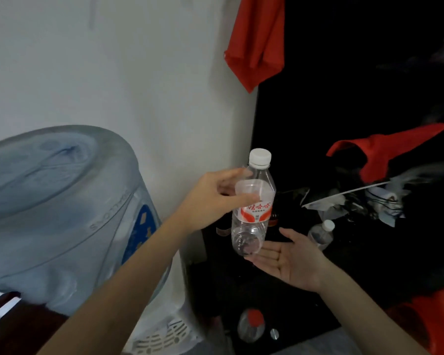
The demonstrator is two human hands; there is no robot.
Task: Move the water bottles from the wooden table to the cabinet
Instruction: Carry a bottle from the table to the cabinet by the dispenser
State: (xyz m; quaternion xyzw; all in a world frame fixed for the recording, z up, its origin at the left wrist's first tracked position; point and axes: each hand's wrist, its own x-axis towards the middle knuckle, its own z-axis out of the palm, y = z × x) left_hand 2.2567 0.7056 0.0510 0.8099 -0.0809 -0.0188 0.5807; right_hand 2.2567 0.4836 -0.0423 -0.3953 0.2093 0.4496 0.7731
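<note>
both forearms reach in from the bottom edge toward the dark cabinet (344,103). left hand (213,198) grips the water bottle (253,216) round its upper body, white cap up, tilted slightly, held in the air at the cabinet's front. right hand (295,260) lies flat, palm up, fingers relaxed, just beside the bottle's base. left of the bottle sits a big water jug (62,213). deeper in the cabinet, right of the bottle, a second small bottle (321,234) lies near red cloth (390,149).

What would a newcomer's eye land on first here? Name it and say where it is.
The clear plastic water bottle with a white cap and red label at centre, gripped by the left hand above the open right hand. Next, the big bluish dispenser jug at left, and the red cloth hanging top centre.
</note>
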